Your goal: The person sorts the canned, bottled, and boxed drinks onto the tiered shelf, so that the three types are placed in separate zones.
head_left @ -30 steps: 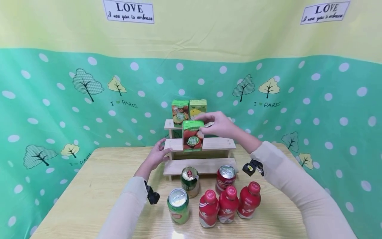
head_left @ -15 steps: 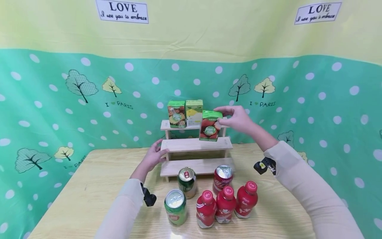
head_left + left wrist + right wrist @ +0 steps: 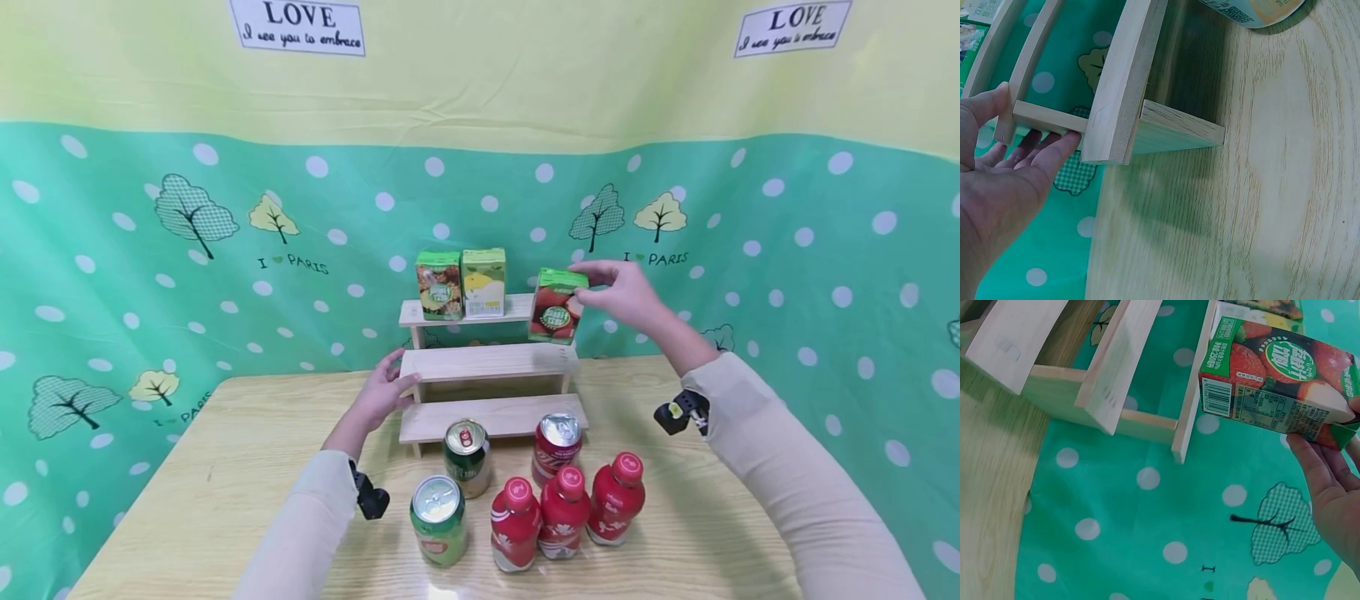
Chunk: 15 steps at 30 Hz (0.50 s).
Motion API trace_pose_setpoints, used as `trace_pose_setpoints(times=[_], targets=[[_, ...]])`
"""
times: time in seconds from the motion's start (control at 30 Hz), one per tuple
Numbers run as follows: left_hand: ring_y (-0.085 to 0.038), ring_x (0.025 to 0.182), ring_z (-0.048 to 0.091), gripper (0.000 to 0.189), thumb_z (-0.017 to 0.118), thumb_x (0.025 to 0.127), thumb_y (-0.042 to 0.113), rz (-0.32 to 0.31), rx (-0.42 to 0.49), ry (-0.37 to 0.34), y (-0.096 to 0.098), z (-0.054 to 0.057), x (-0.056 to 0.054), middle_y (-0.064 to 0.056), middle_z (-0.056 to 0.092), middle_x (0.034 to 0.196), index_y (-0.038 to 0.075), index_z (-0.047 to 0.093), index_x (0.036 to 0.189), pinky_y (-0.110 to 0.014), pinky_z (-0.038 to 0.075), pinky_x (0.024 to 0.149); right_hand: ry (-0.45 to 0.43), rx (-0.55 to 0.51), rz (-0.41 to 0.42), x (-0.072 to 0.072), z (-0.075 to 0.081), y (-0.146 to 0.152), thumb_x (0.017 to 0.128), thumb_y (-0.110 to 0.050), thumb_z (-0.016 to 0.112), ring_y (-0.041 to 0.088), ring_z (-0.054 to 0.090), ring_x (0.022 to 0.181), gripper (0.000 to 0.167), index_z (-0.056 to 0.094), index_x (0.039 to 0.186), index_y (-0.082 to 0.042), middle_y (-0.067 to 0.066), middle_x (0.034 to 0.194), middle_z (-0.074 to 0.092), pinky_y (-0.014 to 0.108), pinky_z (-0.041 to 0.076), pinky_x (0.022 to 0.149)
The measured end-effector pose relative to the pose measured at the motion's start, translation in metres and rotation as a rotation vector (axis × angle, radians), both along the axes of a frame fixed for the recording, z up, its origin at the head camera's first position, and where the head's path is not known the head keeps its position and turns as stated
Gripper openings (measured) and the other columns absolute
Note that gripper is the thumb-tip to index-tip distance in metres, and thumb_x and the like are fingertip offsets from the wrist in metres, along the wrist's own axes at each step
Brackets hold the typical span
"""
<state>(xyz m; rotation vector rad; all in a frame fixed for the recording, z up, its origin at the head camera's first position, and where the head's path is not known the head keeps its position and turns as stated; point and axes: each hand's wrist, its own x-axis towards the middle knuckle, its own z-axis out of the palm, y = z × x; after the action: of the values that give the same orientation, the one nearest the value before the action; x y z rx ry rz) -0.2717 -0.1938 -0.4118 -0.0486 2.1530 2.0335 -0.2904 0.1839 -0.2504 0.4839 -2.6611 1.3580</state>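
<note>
My right hand (image 3: 628, 293) pinches a red and green juice box (image 3: 555, 310) by its upper right end. In the head view the box overlaps the right end of the top tier of a three-tier wooden display shelf (image 3: 483, 362); the right wrist view shows its fruit pictures and barcode side (image 3: 1216, 397). My left hand (image 3: 381, 393) grips the left end of the shelf's middle tier, thumb on the board and fingers beneath, as the left wrist view shows. On the top tier stand a brown and green juice box (image 3: 439, 287) and a yellow-green juice box (image 3: 483, 285).
In front of the shelf stand a dark green can (image 3: 467, 458), a light green can (image 3: 438, 523) and a red can (image 3: 557, 450). Three red bottles (image 3: 564, 512) are grouped nearer me on the wooden table (image 3: 247, 483). A patterned cloth (image 3: 337, 208) hangs behind.
My right hand has carried the juice box right and up, from before the middle tier to the top tier's right end. My left hand keeps its grip. The view has shifted slightly.
</note>
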Motion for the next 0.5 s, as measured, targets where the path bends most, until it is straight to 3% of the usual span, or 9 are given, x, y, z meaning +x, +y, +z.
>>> trace_pose_setpoints(times=[0.33,0.5], targets=[[-0.042,0.135,0.032,0.071,0.05,0.096,0.01,0.005,0.011,0.002,0.001,0.0,-0.001,-0.025,0.016,0.153,0.013,0.005,0.151,-0.054,0.037,0.107,-0.019,-0.024,-0.088,-0.009,-0.005,0.013,0.088,-0.022,0.063,0.02,0.056,0.106,0.039,0.058,0.127,-0.017,0.01,0.12,0.061,0.026,0.052,0.078],[-0.042,0.135,0.031,0.072,0.05,0.096,0.011,-0.001,0.013,0.006,0.0,0.0,-0.001,-0.025,0.014,0.153,0.013,0.003,0.151,-0.054,0.036,0.107,-0.026,-0.057,-0.12,-0.011,-0.004,0.014,0.088,-0.022,0.063,0.019,0.056,0.105,0.041,0.057,0.128,-0.016,0.011,0.12,0.061,0.022,0.053,0.077]])
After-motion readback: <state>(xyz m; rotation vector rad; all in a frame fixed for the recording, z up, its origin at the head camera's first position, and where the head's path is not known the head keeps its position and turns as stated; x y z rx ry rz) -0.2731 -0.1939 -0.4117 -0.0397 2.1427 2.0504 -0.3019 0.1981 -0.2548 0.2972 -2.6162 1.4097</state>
